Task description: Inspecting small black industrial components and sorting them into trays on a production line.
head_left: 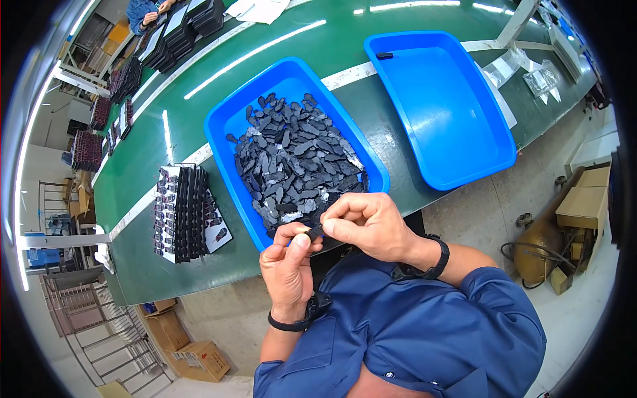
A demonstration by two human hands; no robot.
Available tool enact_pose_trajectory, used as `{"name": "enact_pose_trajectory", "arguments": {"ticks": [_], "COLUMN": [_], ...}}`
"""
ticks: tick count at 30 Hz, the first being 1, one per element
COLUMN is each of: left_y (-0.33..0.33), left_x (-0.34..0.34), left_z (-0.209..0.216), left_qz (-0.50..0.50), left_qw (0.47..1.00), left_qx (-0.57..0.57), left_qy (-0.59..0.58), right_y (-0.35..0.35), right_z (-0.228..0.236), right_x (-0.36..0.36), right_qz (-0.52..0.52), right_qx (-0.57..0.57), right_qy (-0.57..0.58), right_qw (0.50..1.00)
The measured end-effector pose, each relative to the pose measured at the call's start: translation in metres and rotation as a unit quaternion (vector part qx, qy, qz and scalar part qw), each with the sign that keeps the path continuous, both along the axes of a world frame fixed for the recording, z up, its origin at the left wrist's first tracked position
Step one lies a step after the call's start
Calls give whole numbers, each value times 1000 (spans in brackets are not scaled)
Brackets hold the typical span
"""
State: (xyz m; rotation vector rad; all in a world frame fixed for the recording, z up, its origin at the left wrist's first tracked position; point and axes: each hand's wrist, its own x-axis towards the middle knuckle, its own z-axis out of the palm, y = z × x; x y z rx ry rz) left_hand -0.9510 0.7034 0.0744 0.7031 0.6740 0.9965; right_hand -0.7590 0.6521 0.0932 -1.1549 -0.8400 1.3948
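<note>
Between the fingertips of both hands is a small black flat piece, partly covered by the fingers. My left hand pinches it from the left with thumb and fingers. From the right, my right hand grips its other end between thumb and forefinger. Both hands are over the near edge of a blue tray heaped with many black flat pieces of the same look. Farther right stands a second blue tray, with one small black piece near its far left corner.
Left of the full tray, a stack of cards with dark parts stands on the green table. Clear plastic bags lie at the far right. Across the table, another person's hands are beside black trays. Cardboard boxes sit on the floor.
</note>
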Motion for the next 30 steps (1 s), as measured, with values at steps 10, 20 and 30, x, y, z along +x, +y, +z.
{"name": "enact_pose_trajectory", "arguments": {"ticks": [10,20,30], "left_y": [-3,-7,-11], "left_x": [7,10,17], "left_z": [7,12,13], "left_qz": [13,25,35], "left_qw": [998,987,977], "left_qx": [56,123,165], "left_qy": [38,102,133], "right_y": [-1,-5,-4], "right_z": [-3,-7,-10], "right_x": [-4,-3,-2], "right_qz": [-56,-70,-81], "right_qx": [48,69,96], "right_qy": [45,29,57], "right_qw": [996,995,990]}}
